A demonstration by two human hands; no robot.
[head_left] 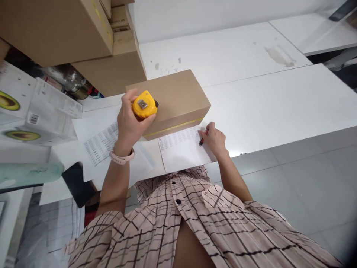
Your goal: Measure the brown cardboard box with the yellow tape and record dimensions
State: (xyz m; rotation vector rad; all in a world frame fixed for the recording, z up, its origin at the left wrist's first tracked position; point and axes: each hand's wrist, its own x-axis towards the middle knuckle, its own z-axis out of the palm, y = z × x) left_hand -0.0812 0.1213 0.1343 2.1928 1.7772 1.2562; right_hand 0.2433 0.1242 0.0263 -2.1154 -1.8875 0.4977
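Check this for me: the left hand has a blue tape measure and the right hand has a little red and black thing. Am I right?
Not quite: the tape measure is yellow, not blue, as the head view shows. The left hand does have it, and the right hand has the little red and black thing.
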